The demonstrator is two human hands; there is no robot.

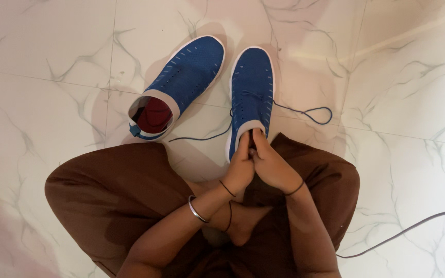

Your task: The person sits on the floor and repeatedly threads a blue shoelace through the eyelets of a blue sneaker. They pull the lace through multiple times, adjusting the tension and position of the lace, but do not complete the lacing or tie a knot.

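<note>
Two blue slip-on shoes with white soles lie on the white marble floor in the head view. The right shoe point(252, 82) points away from me, its opening hidden under my hands. My left hand point(240, 167) and my right hand point(271, 164) press together at that shoe's collar, fingers tucked into or gripping its rim. A thin blue lace point(312, 116) trails from this shoe in a loop to the right and a strand to the left. The left shoe point(184, 77) lies apart, angled, showing a red lining. I sit cross-legged in brown clothing, one bare foot point(245, 224) below my wrists.
White marble tiles point(52, 103) with grey veins and grout lines surround me. A grey cable point(408, 229) runs across the floor at the lower right. A metal bangle point(197, 210) and thin black bands sit on my wrists.
</note>
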